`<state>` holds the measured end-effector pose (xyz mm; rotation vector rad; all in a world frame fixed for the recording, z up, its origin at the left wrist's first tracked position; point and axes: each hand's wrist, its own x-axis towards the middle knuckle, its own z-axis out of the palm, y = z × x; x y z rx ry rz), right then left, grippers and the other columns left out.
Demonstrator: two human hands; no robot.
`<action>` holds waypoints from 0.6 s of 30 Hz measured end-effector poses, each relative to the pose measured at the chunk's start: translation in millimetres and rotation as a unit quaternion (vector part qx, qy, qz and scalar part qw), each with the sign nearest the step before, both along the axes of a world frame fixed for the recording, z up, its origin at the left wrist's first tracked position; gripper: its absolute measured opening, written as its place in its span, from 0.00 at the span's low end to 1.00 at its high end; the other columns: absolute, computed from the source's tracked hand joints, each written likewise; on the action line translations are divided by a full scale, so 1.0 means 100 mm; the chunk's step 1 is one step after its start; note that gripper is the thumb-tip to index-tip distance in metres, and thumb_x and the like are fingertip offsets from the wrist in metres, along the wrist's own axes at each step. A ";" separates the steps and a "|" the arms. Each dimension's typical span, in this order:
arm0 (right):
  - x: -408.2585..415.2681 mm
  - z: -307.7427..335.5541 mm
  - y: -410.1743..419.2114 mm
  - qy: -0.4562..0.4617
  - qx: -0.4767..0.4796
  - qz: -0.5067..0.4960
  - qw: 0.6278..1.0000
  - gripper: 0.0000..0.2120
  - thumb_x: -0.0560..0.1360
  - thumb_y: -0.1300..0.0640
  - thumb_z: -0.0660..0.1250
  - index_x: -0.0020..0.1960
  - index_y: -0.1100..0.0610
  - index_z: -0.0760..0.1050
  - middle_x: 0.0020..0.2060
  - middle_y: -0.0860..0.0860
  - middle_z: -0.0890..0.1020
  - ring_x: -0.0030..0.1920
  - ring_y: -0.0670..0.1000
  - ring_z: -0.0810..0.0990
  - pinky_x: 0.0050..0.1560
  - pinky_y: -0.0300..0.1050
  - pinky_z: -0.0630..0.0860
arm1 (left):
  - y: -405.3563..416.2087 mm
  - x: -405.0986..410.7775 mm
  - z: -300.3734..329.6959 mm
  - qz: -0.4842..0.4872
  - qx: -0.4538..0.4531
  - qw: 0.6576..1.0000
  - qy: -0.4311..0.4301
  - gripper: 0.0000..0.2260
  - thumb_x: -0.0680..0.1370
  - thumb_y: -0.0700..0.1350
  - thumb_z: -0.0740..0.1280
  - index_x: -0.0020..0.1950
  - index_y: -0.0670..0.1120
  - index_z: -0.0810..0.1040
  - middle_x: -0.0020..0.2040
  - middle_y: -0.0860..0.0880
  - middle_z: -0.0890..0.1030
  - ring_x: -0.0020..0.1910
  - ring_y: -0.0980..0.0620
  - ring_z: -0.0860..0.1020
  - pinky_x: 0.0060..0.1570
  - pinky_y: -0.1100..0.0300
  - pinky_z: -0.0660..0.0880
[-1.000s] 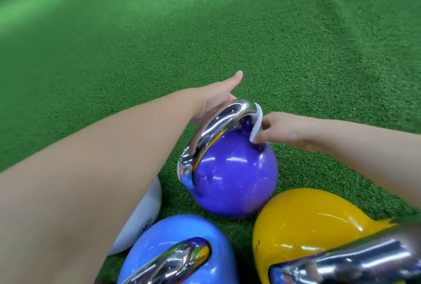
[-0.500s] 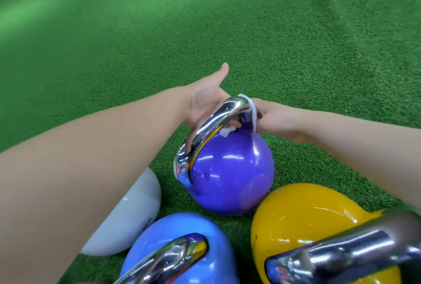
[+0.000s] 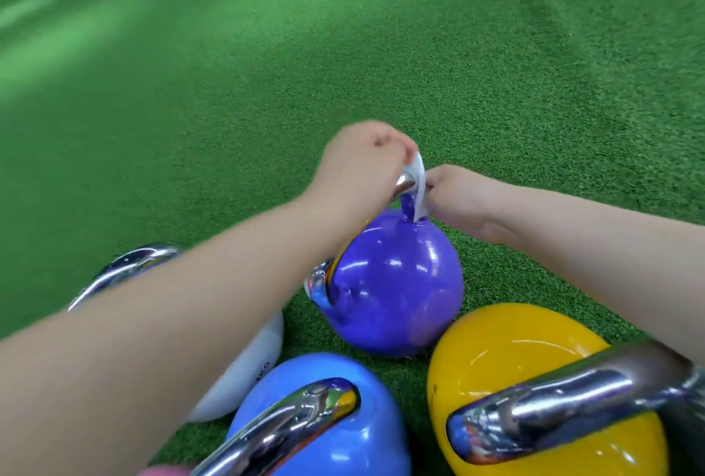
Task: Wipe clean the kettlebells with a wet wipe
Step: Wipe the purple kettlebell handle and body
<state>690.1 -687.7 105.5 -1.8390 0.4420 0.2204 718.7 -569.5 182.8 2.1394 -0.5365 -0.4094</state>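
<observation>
The purple kettlebell [image 3: 396,284] sits on the green turf floor [image 3: 343,55], and both hands work at the top of its chrome handle [image 3: 404,185]. The left hand [image 3: 362,166] is curled into a fist over the handle's top, its fingers pinching the upper end of the white wet wipe [image 3: 417,185]. The right hand [image 3: 457,197], just right of the handle, has its fingers curled on the wipe's lower end, so the wipe is looped as a strip around the handle's far post. Judging by this, the step in hand is cleaning the handle of the purple kettlebell. The other bells look untouched for now (though nothing shows whether any has already been wiped): the yellow kettlebell [image 3: 507,353] lies just in front and right of the purple one, the light blue kettlebell [image 3: 305,376] in front of it, and the white kettlebell [image 3: 244,372] to its front left, half hidden under the left forearm. Most of the task probably remains.
</observation>
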 end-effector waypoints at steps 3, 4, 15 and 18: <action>-0.01 -0.05 -0.02 0.013 0.051 -0.023 0.998 0.10 0.73 0.74 0.59 0.38 0.65 0.75 0.40 0.64 0.77 0.42 0.56 0.74 0.47 0.52 0.73 | 0.08 -0.39 -0.26 -0.015 0.022 0.984 0.178 0.07 0.70 0.39 0.61 0.38 0.47 0.78 0.43 0.41 0.76 0.43 0.51 0.70 0.45 0.53 0.66; -0.01 -0.06 -0.02 0.024 0.056 -0.037 0.997 0.12 0.71 0.76 0.56 0.36 0.65 0.73 0.40 0.65 0.75 0.43 0.57 0.73 0.47 0.53 0.73 | 0.07 -0.46 -0.34 0.003 0.013 0.973 0.229 0.08 0.72 0.36 0.60 0.38 0.47 0.76 0.43 0.43 0.73 0.44 0.51 0.67 0.46 0.55 0.65; -0.08 -0.12 -0.16 0.090 0.047 -0.036 0.994 0.17 0.73 0.73 0.51 0.35 0.57 0.71 0.35 0.53 0.73 0.39 0.50 0.67 0.40 0.42 0.67 | -0.40 -0.32 -0.86 0.159 -0.141 0.909 0.359 0.24 0.75 0.31 0.54 0.71 0.43 0.65 0.61 0.47 0.76 0.53 0.52 0.72 0.50 0.62 0.68; -0.03 -0.17 -0.21 0.079 0.018 -0.057 0.995 0.17 0.72 0.74 0.52 0.39 0.59 0.76 0.45 0.61 0.80 0.45 0.54 0.72 0.47 0.47 0.69 | -0.48 -0.33 -0.96 0.178 -0.172 0.908 0.339 0.30 0.75 0.30 0.53 0.75 0.46 0.57 0.70 0.47 0.68 0.63 0.50 0.68 0.59 0.58 0.64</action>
